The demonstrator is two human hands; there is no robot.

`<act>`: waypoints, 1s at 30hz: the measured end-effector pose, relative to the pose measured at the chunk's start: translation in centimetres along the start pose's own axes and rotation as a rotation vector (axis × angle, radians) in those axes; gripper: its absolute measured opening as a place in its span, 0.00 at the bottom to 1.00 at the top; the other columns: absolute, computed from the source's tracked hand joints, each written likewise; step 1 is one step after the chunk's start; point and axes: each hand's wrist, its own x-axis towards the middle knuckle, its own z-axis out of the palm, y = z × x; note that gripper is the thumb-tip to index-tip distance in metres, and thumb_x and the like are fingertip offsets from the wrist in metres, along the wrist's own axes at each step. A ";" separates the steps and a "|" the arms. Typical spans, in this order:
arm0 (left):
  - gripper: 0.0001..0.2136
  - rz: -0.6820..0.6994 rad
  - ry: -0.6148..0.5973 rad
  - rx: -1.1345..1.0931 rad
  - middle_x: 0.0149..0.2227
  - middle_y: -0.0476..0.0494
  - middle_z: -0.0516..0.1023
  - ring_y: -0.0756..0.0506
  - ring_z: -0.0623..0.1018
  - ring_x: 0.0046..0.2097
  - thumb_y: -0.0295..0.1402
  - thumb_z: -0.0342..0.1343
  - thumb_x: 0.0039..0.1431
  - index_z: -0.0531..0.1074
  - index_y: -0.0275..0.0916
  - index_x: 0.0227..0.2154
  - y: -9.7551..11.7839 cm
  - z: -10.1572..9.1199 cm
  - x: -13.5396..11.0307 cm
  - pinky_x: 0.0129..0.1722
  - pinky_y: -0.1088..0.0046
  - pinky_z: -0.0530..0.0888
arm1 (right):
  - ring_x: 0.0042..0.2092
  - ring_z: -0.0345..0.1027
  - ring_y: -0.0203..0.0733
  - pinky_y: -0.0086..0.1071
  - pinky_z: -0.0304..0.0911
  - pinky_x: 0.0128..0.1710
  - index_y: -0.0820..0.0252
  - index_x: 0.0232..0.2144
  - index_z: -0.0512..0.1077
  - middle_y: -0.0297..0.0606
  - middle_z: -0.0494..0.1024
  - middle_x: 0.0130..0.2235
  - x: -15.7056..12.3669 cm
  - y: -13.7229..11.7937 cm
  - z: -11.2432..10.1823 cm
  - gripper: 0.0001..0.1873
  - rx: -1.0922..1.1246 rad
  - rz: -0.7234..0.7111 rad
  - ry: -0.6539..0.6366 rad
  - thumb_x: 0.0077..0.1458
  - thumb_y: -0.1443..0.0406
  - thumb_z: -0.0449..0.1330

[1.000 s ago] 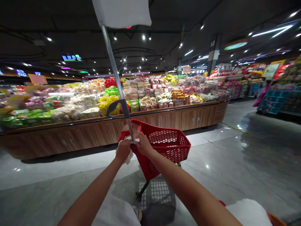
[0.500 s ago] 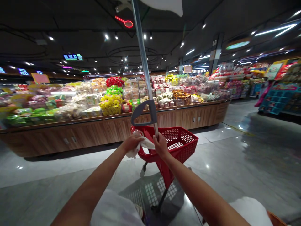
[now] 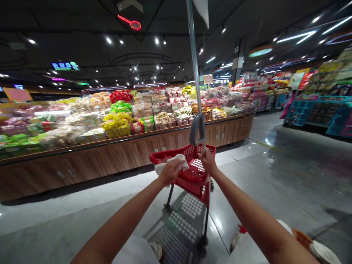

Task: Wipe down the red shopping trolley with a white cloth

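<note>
My left hand (image 3: 169, 172) is closed on a white cloth (image 3: 178, 157), pressed against the near end of a red shopping cart (image 3: 158, 158). Part of the cloth hangs below my fingers. My right hand (image 3: 208, 162) wraps round the lower end of a tall metal pole (image 3: 193, 51) that rises from the cart's right side. Just above that hand, a grey loop-shaped handle (image 3: 194, 130) sits on the pole. At the pole's top, a white panel (image 3: 202, 11) is cut off by the view's edge. The cart's perforated basket shows no goods inside.
Beyond the cart runs a long wood-fronted display counter (image 3: 123, 154) heaped with packaged food (image 3: 117, 123). Blue display racks (image 3: 299, 110) stand at the right. At the lower right lie a white bag-like item (image 3: 249, 245) and something brown (image 3: 301, 238), partly hidden by my arm.
The cart has turned, and its pole and grey handle have shifted right. My right hand has moved right with the pole. My left hand has moved right with the cloth along the cart.
</note>
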 end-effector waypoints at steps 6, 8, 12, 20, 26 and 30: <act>0.24 0.164 -0.270 0.141 0.58 0.43 0.72 0.40 0.71 0.58 0.43 0.57 0.57 0.68 0.45 0.55 -0.1 -0.3 4.9 0.59 0.61 0.67 | 0.57 0.59 0.54 0.43 0.53 0.55 0.66 0.59 0.59 0.54 0.68 0.55 -3.8 -1.5 0.4 0.25 -0.554 -0.187 0.028 0.60 0.63 0.46; 0.21 0.094 -0.253 0.195 0.50 0.41 0.77 0.40 0.76 0.51 0.47 0.57 0.57 0.73 0.42 0.49 -0.4 0.1 6.4 0.54 0.62 0.70 | 0.46 0.69 0.50 0.38 0.59 0.47 0.62 0.52 0.67 0.49 0.76 0.45 -4.2 -1.3 1.0 0.19 -0.663 -0.209 -0.108 0.63 0.63 0.45; 0.14 -0.056 -0.072 0.225 0.45 0.39 0.79 0.41 0.77 0.48 0.39 0.51 0.62 0.75 0.38 0.42 0.6 2.9 7.3 0.51 0.63 0.72 | 0.35 0.73 0.45 0.33 0.60 0.37 0.62 0.45 0.72 0.46 0.79 0.36 -3.1 0.5 1.2 0.16 -0.837 -0.150 -0.154 0.64 0.66 0.45; 0.18 0.189 0.077 0.141 0.56 0.38 0.73 0.40 0.71 0.58 0.31 0.53 0.57 0.71 0.39 0.51 1.5 6.2 5.3 0.59 0.58 0.69 | 0.38 0.74 0.45 0.33 0.59 0.41 0.63 0.47 0.70 0.45 0.80 0.37 -2.6 3.3 0.9 0.16 -0.824 -0.160 -0.127 0.62 0.68 0.47; 0.18 -0.123 0.209 0.215 0.52 0.37 0.76 0.41 0.75 0.53 0.36 0.49 0.60 0.71 0.37 0.51 -5.3 2.5 2.0 0.55 0.60 0.72 | 0.41 0.73 0.45 0.34 0.57 0.44 0.57 0.54 0.70 0.42 0.81 0.41 -3.0 3.0 0.9 0.20 -0.748 -0.224 -0.110 0.64 0.61 0.48; 0.16 -0.129 0.247 0.232 0.53 0.37 0.76 0.40 0.74 0.55 0.34 0.49 0.60 0.74 0.38 0.48 -3.6 3.6 1.5 0.57 0.57 0.70 | 0.40 0.73 0.44 0.34 0.57 0.43 0.55 0.50 0.74 0.40 0.81 0.39 -3.1 2.8 1.4 0.21 -0.744 -0.229 -0.115 0.66 0.61 0.45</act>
